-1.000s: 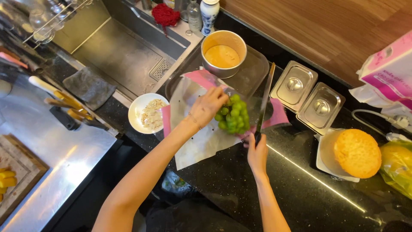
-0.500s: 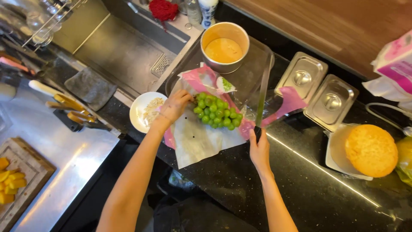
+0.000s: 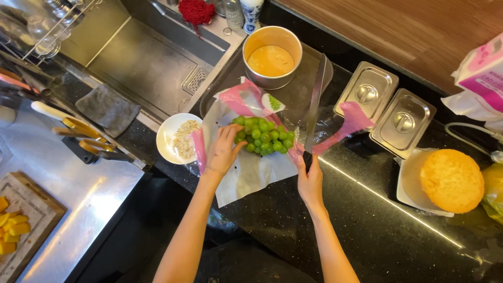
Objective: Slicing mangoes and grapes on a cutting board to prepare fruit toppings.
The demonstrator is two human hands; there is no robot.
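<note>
Knife (image 3: 316,102) — blade pointing away

The black stone bench (image 3: 367,220) is polished and glossy, flecked with pale specks. On it lies a clear, shiny plastic bag with pink edges (image 3: 246,167) under smooth green grapes (image 3: 264,139). The long steel knife blade (image 3: 316,102) gleams. At far right, 2 brushed metal lidded boxes (image 3: 385,107) look satin; at far left, the grey cloth (image 3: 107,107) looks matt.

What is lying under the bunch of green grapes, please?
The green grapes lie on an opened clear plastic bag with pink edges, spread over the black countertop. The bag's part directly beneath the bunch is covered.
</note>
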